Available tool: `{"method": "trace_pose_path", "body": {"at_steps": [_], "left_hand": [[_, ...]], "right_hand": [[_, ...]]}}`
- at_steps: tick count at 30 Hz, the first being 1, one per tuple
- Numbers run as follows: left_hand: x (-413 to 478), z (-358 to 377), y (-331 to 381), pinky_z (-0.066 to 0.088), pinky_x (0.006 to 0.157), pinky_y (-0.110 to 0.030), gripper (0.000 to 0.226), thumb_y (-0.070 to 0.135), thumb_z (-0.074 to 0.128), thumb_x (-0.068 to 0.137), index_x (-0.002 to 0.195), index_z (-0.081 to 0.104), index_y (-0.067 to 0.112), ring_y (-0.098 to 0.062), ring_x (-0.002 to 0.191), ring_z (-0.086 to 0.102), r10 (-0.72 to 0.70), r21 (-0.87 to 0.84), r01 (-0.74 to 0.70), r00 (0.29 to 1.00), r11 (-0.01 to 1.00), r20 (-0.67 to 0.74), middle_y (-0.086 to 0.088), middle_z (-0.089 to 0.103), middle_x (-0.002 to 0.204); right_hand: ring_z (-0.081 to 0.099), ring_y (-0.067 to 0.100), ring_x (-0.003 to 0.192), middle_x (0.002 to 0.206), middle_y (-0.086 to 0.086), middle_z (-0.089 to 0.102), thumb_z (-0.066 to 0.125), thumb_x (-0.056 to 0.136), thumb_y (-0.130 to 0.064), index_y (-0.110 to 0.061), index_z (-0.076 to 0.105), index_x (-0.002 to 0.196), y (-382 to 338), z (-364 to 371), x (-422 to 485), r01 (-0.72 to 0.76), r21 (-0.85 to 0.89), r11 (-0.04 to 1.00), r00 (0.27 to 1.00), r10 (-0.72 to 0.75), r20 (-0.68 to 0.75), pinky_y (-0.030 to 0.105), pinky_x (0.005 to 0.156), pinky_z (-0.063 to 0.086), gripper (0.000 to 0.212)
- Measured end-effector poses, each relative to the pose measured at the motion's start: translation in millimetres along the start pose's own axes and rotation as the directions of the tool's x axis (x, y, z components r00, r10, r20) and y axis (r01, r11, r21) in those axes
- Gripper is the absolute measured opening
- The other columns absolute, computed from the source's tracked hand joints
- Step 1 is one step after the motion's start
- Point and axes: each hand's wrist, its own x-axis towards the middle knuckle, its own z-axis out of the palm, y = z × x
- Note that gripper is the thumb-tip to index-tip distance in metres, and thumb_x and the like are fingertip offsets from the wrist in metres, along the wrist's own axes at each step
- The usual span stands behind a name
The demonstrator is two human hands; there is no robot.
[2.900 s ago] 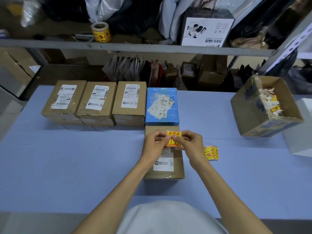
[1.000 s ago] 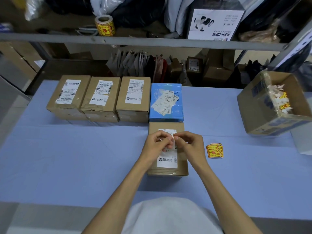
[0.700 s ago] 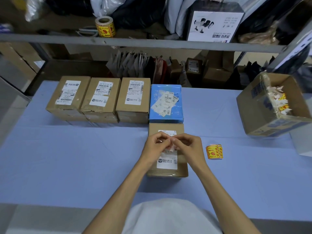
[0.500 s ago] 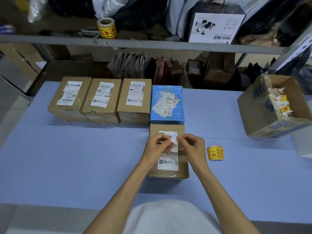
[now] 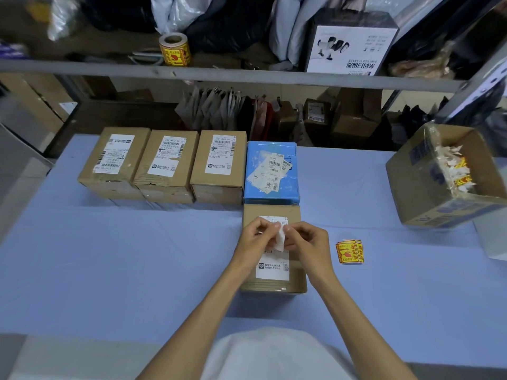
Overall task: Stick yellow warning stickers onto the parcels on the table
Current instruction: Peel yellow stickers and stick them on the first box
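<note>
A small brown parcel (image 5: 274, 282) with a white shipping label lies on the blue table in front of me. Above its far half, my left hand (image 5: 253, 244) and my right hand (image 5: 311, 242) pinch one sticker (image 5: 280, 239) between their fingertips. Only its white side shows; the yellow face is hidden. A few loose yellow warning stickers (image 5: 349, 251) lie on the table just right of my right hand. Behind the parcel stands a blue parcel (image 5: 271, 171), and left of it a row of three brown parcels (image 5: 167, 163).
An open carton (image 5: 417, 187) holding white and yellow paper scraps stands at the right. A white box (image 5: 491, 239) sits at the right edge. A roll of yellow stickers (image 5: 175, 50) stands on the shelf behind the table.
The sticker showed its yellow face 2.9 s ago; now only white paper shows between my fingertips. Both hands stayed over the parcel, their fingers working at the sticker's edge.
</note>
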Motion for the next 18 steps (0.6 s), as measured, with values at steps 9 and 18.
{"method": "trace_pose_path", "body": {"at_steps": [9,18], "left_hand": [[2.2,1.2,5.3,0.048,0.062,-0.031,0.029,0.024,0.068,0.087,0.072,0.046,0.015,-0.018,0.062,0.055,0.034,0.086,-0.035,0.999,0.996,0.01,-0.007,0.055,0.07],[6.2,-14.8,7.1,0.056,0.078,-0.044,0.024,0.014,0.046,0.099,0.077,0.038,0.012,-0.02,0.097,0.069,-0.074,-0.055,0.066,0.982,0.996,-0.173,-0.004,0.071,0.103]], "right_hand": [[0.069,0.014,0.067,0.072,0.006,0.073,0.061,0.09,-0.009,-0.007,0.073,0.081,-4.5,2.9,-2.1,-0.004,0.015,1.0,1.0,0.003,0.03,0.025,0.065,0.056,0.015],[0.066,0.014,0.068,0.075,0.004,0.068,0.057,0.093,-0.01,-0.005,0.066,0.086,0.6,-11.7,10.5,-0.08,0.16,0.984,0.936,0.129,-0.327,0.022,0.058,0.056,0.013]]}}
